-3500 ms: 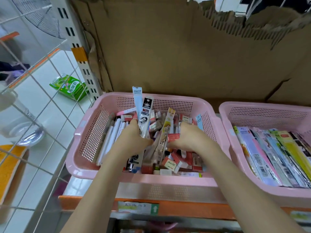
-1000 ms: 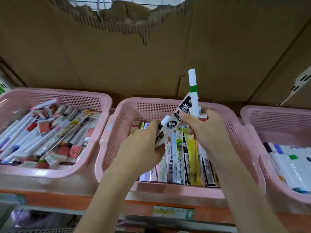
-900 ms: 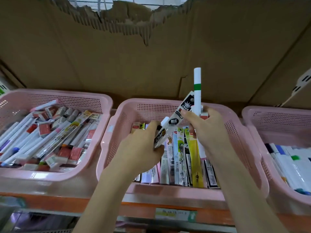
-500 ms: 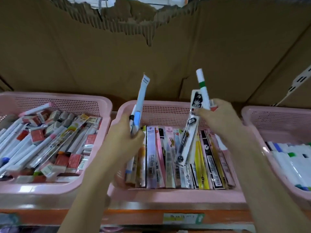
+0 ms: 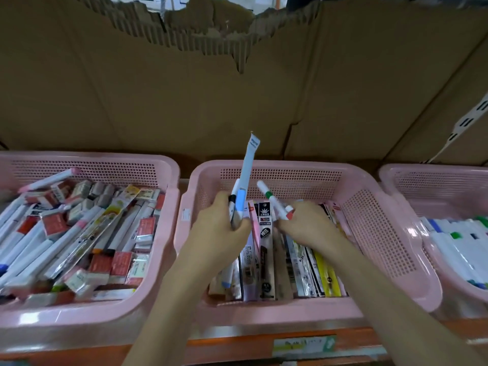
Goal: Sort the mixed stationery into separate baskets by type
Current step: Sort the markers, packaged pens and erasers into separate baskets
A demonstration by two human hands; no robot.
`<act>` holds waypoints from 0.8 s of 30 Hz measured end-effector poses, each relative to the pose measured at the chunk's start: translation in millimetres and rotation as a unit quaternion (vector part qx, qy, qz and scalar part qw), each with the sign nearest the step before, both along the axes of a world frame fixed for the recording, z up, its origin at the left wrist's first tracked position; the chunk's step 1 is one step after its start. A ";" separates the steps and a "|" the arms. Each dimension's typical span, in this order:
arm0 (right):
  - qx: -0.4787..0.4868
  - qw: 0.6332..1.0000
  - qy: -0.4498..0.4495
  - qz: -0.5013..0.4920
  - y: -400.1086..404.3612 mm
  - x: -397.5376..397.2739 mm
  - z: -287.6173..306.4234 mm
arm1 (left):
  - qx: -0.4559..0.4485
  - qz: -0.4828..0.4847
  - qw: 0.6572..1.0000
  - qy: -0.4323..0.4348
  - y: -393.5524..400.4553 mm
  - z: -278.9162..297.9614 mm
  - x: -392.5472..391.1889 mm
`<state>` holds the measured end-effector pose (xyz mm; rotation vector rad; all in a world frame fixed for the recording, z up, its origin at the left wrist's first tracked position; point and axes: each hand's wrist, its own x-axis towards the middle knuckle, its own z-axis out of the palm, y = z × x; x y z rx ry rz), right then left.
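Observation:
Three pink baskets stand in a row on a shelf. The left basket (image 5: 169, 180) holds a jumble of white markers, refill packs and small red eraser boxes. The middle basket (image 5: 369, 207) holds flat refill packs lined up side by side. My left hand (image 5: 219, 231) grips a long pale blue pack (image 5: 248, 165) and a white marker, both pointing up over the middle basket. My right hand (image 5: 309, 225) holds white markers, one with a green band (image 5: 269, 194), low over the refill packs. The right basket (image 5: 412, 180) holds white markers.
A torn brown cardboard sheet (image 5: 237, 88) forms the wall behind the baskets. The shelf's orange front edge (image 5: 237, 347) carries a price label. A white slotted shelf upright (image 5: 467, 120) runs at the far right.
My right hand has dropped into the middle basket and the black refill pack it held now lies among the others. The green-banded marker tilts left. My left hand still holds the blue pack upright.

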<state>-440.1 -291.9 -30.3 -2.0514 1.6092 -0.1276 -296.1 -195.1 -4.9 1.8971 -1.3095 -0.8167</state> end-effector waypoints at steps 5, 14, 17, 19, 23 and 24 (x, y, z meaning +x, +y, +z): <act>-0.072 0.953 -0.270 -0.118 12.8 -7.0 34.7 | 0.035 -0.058 0.992 -0.111 2.5 -0.4 -6.1; -0.066 0.924 -0.339 -0.163 21.6 1.7 31.2 | 0.015 -0.136 0.968 -0.211 6.7 1.7 -9.2; -0.098 0.898 -0.375 -0.209 11.6 -5.6 39.2 | 0.016 -0.119 0.976 -0.184 8.3 1.2 -5.2; -0.120 0.891 -0.377 -0.222 7.6 -14.9 47.3 | 0.008 -0.087 0.985 -0.150 9.4 1.6 -1.7; -0.054 0.962 -0.220 -0.152 8.3 -27.4 52.7 | -0.032 -0.017 0.995 -0.093 7.2 4.7 1.1; -0.010 0.973 -0.195 -0.127 10.4 -26.7 51.1 | -0.037 -0.005 0.996 -0.082 6.3 4.2 0.9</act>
